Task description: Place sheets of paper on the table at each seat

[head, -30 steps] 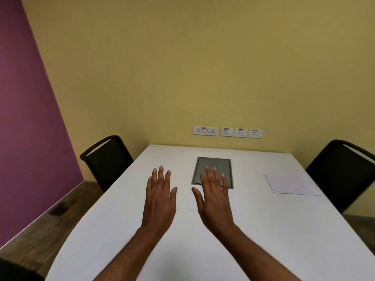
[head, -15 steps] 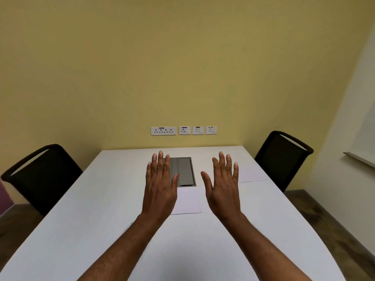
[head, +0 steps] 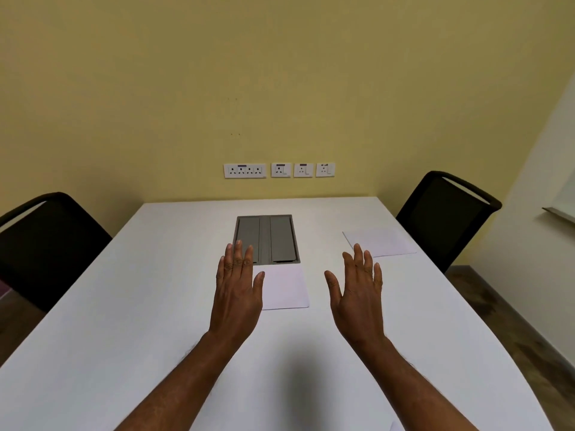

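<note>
Both of my hands hover flat, palms down, over the white table (head: 130, 306). My left hand (head: 237, 290) is open and partly covers the left edge of a white sheet of paper (head: 286, 287) lying mid-table. My right hand (head: 357, 293) is open too, to the right of that sheet and apart from it. A second white sheet (head: 381, 241) lies at the far right in front of the right black chair (head: 445, 213). A corner of another sheet (head: 395, 427) shows at the bottom edge. No sheet lies in front of the left black chair (head: 46, 241).
A grey cable hatch (head: 267, 238) is set into the table beyond the middle sheet. Wall sockets (head: 278, 170) sit on the yellow wall behind. Wooden floor shows on the right (head: 497, 309) beside the curved table edge.
The view has swung to the right, so the purple wall has left the frame. My hands have spread further apart, uncovering most of the middle sheet.
</note>
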Available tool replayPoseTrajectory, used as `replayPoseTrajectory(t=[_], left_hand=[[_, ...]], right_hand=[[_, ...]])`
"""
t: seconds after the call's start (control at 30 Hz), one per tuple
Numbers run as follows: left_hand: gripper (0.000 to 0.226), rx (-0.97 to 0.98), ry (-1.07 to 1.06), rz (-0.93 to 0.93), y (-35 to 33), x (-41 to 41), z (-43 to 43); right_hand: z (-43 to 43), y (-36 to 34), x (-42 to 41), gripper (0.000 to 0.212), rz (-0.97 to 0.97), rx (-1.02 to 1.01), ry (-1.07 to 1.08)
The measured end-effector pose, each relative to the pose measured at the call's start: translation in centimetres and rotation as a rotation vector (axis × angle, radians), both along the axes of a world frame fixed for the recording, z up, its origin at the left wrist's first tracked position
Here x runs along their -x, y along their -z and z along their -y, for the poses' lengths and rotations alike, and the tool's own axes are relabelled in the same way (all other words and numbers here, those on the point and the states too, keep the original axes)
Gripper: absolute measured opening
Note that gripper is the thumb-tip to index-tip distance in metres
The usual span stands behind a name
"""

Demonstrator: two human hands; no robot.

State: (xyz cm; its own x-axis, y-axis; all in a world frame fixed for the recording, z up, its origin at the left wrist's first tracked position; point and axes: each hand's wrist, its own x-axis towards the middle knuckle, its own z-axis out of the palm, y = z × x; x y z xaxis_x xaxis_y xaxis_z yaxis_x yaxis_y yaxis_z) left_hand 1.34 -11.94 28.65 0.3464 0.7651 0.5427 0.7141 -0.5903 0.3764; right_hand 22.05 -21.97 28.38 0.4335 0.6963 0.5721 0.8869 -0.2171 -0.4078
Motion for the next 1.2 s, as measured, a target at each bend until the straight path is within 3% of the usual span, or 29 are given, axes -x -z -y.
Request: replayPoseTrajectory(t=[0.33, 0.6, 0.87, 1.03, 1.2], left_hand=[[0.057, 0.177, -0.054, -0.022, 11.4, -0.1, -6.2], [0.055, 0.393, -0.169, 0.089, 19.5, 0.2, -11.8], [0.055, 0.651, -0.464, 0.21, 24.7, 0.7, -16.3], [0.061, 0.794, -0.49, 0.468, 26.4, 0.2, -18.3], [0.059, 0.847, -0.476, 0.556, 26.8, -0.6, -19.9]], right_hand=[[-5.8, 11.7, -1.7, 0.054, -0.121, 0.146, -0.006], [-11.1, 20.6, -2.8, 0.055, -0.364, 0.277, -0.018], [-15.8, 26.2, -2.9, 0.042, -0.92, 0.088, 0.157], [-18.4, 28.2, -3.3, 0.038, -1.034, 0.035, 0.2], [-20.2, 28.9, -3.5, 0.029, -1.116, -0.033, 0.249]])
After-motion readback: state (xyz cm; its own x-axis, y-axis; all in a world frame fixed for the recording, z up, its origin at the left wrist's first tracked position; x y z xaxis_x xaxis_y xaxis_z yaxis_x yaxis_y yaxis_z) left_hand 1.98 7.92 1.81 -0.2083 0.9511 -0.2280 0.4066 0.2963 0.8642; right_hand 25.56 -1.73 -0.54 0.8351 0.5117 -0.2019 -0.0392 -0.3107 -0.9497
